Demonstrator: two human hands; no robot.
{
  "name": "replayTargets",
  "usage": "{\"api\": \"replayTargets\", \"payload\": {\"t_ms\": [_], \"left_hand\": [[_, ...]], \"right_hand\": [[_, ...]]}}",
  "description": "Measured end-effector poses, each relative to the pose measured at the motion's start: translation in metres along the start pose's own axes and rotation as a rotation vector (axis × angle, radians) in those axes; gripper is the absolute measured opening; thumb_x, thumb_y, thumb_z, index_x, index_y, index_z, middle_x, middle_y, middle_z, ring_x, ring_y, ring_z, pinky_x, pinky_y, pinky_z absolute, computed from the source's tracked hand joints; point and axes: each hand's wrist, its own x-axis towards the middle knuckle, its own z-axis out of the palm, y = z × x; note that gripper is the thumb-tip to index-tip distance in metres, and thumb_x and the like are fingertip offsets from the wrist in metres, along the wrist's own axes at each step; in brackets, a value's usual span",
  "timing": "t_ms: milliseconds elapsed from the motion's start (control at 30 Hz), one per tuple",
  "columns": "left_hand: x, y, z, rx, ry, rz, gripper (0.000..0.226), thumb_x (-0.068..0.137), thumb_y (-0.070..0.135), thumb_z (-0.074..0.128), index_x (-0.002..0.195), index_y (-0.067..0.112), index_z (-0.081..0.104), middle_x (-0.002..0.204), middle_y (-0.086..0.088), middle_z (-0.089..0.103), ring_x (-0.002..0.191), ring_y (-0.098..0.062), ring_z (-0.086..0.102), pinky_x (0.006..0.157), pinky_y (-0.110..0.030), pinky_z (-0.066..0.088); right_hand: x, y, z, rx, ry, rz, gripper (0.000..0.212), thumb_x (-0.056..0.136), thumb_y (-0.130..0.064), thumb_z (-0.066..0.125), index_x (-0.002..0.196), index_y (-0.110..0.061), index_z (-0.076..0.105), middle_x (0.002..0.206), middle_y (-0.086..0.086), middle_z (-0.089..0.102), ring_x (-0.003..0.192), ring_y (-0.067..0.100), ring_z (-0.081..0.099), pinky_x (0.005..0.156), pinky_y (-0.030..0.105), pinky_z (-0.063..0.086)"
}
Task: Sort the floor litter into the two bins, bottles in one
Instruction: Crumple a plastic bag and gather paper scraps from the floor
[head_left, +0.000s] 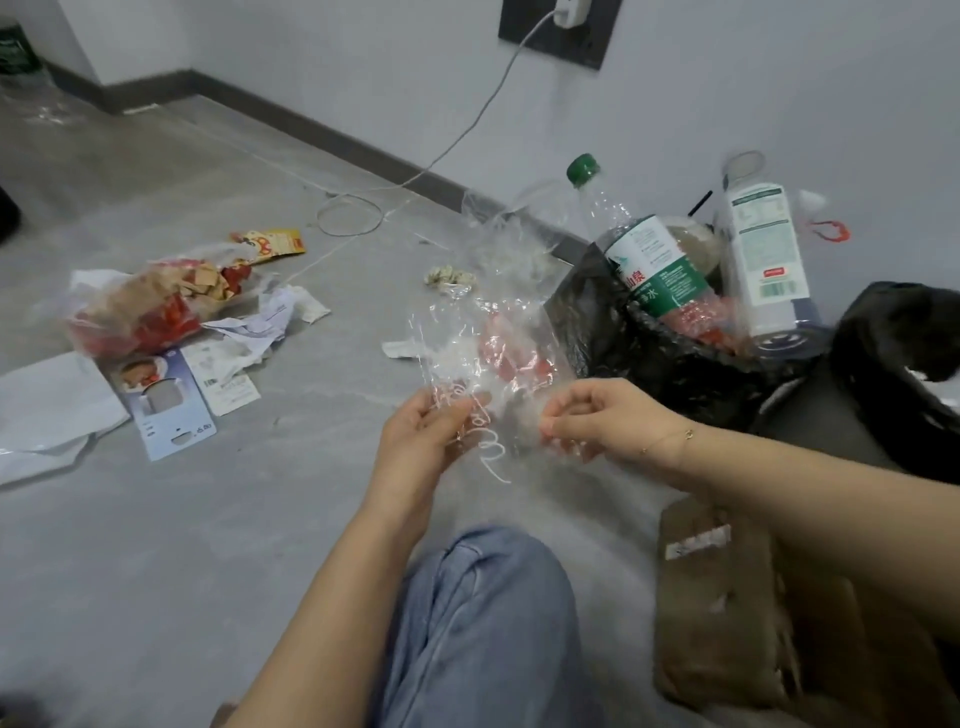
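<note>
A crumpled clear plastic wrapper (483, 332) is held up in front of me over the grey floor. My left hand (421, 441) pinches its lower left edge and my right hand (597, 421) pinches its lower right edge. Just right of it stands a bin lined with a black bag (675, 358). A big green-capped bottle (639, 249) and a white-labelled bottle (763, 260) stick out of it. Another black bag (904, 338) lies at the far right. A pile of snack wrappers (156, 301) and paper (249, 332) lies on the floor to the left.
A blue-and-white card (166, 410) and white sheets (47, 415) lie at the left. A crumpled paper ball (449, 275) sits near the wall. A white cable (457, 140) runs from a wall socket to the floor. A flat brown cardboard box (727, 603) is beside my knee (488, 613).
</note>
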Motion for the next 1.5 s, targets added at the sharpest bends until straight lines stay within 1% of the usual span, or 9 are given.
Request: {"api": "replayTargets", "payload": {"t_ms": [233, 433, 567, 767, 900, 1000, 1133, 1333, 1500], "left_hand": [[-0.036, -0.003, 0.076, -0.006, -0.139, 0.012, 0.018, 0.091, 0.0, 0.057, 0.108, 0.005, 0.062, 0.08, -0.005, 0.072, 0.068, -0.011, 0.068, 0.065, -0.023, 0.058], [-0.064, -0.029, 0.115, 0.07, -0.292, -0.041, 0.011, 0.092, 0.008, 0.059, 0.099, 0.012, 0.066, 0.081, -0.007, 0.069, 0.069, -0.016, 0.065, 0.058, -0.025, 0.055], [-0.067, -0.044, 0.109, 0.178, -0.369, -0.093, 0.009, 0.092, 0.009, 0.058, 0.091, 0.015, 0.064, 0.069, -0.003, 0.063, 0.064, -0.018, 0.057, 0.05, -0.022, 0.048], [-0.061, -0.038, 0.107, -0.157, -0.465, -0.281, 0.013, 0.075, 0.004, 0.06, 0.077, 0.015, 0.068, 0.079, -0.006, 0.061, 0.065, -0.014, 0.058, 0.05, -0.018, 0.049], [-0.049, -0.041, 0.098, -0.205, -0.456, -0.379, 0.027, 0.08, 0.022, 0.046, 0.075, 0.006, 0.067, 0.083, -0.014, 0.057, 0.069, -0.023, 0.057, 0.059, -0.029, 0.049], [-0.051, -0.047, 0.102, 0.028, -0.456, -0.277, 0.024, 0.093, 0.022, 0.052, 0.083, 0.009, 0.069, 0.085, -0.007, 0.064, 0.07, -0.017, 0.062, 0.06, -0.025, 0.053], [-0.059, -0.059, 0.108, 0.438, -0.442, 0.045, 0.023, 0.083, 0.003, 0.07, 0.099, 0.019, 0.069, 0.087, 0.002, 0.065, 0.07, -0.008, 0.057, 0.071, -0.025, 0.053], [-0.068, -0.054, 0.133, 0.342, -0.48, 0.152, 0.029, 0.086, -0.003, 0.065, 0.108, 0.016, 0.067, 0.08, 0.009, 0.071, 0.075, -0.01, 0.063, 0.075, -0.028, 0.056], [-0.069, -0.059, 0.156, 0.299, -0.565, 0.14, 0.033, 0.087, -0.001, 0.063, 0.117, 0.013, 0.065, 0.11, -0.001, 0.07, 0.086, -0.017, 0.063, 0.078, -0.025, 0.055]], "right_hand": [[-0.077, -0.026, -0.069, -0.102, 0.131, 0.06, 0.047, 0.084, -0.026, 0.07, 0.123, -0.016, 0.046, 0.112, 0.009, 0.06, 0.098, 0.019, 0.063, 0.068, 0.03, 0.055], [-0.126, 0.001, -0.098, -0.095, 0.168, 0.054, 0.017, 0.086, -0.014, 0.068, 0.091, 0.002, 0.064, 0.068, 0.009, 0.063, 0.058, 0.016, 0.059, 0.06, 0.025, 0.05], [-0.141, 0.022, -0.105, 0.199, 0.064, 0.093, 0.016, 0.087, -0.003, 0.062, 0.102, -0.001, 0.06, 0.063, 0.01, 0.061, 0.048, 0.014, 0.058, 0.046, 0.022, 0.049], [-0.144, 0.04, -0.109, 0.617, -0.048, 0.107, 0.023, 0.086, 0.0, 0.054, 0.095, -0.01, 0.072, 0.078, 0.008, 0.065, 0.065, 0.015, 0.06, 0.055, 0.02, 0.053], [-0.149, 0.046, -0.115, 0.476, -0.115, 0.126, 0.038, 0.09, -0.007, 0.034, 0.103, 0.007, 0.066, 0.095, 0.025, 0.068, 0.077, 0.027, 0.066, 0.062, 0.026, 0.057], [-0.147, 0.049, -0.116, 0.285, -0.045, 0.132, 0.042, 0.089, -0.028, 0.052, 0.103, 0.008, 0.068, 0.097, 0.02, 0.07, 0.082, 0.028, 0.063, 0.068, 0.03, 0.057], [-0.148, 0.051, -0.113, -0.111, 0.115, 0.034, 0.02, 0.081, -0.013, 0.072, 0.095, 0.0, 0.069, 0.087, 0.02, 0.071, 0.069, 0.014, 0.065, 0.064, 0.019, 0.055], [-0.152, 0.044, -0.126, -0.268, 0.126, 0.08, 0.019, 0.08, -0.019, 0.074, 0.098, -0.016, 0.066, 0.047, -0.01, 0.059, 0.044, -0.002, 0.053, 0.05, 0.014, 0.041], [-0.165, 0.045, -0.144, -0.453, 0.144, 0.066, 0.018, 0.078, -0.034, 0.074, 0.077, -0.016, 0.075, 0.061, -0.008, 0.063, 0.058, 0.0, 0.056, 0.061, 0.015, 0.044]]}}
